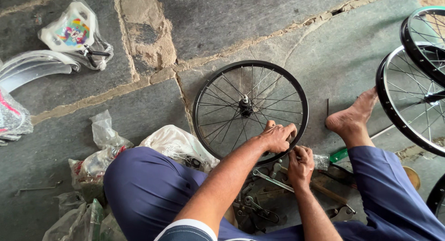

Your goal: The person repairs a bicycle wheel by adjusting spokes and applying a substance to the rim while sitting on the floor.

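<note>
Under your left hand's fingers point(278, 136) the wheel rim point(250, 112) is black, its spokes silver around a dark hub. Just beside your right hand's fingers point(300, 163) lies a green tool handle point(339, 155). Below them your trousers point(148, 187) are blue-violet. Far up-left of your fingers, a white plate point(70, 28) carries a rainbow-coloured cartoon. The stone floor point(241, 18) is grey-green with tan seams.

Spare wheels point(412, 97), mudguards point(32, 67), plastic bags point(104, 134)

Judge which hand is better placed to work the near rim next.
Probably the right hand: its fingertips are pinched at the rim's near edge of the black spoked wheel, while the left hand grips over the rim, steadying it.
</note>
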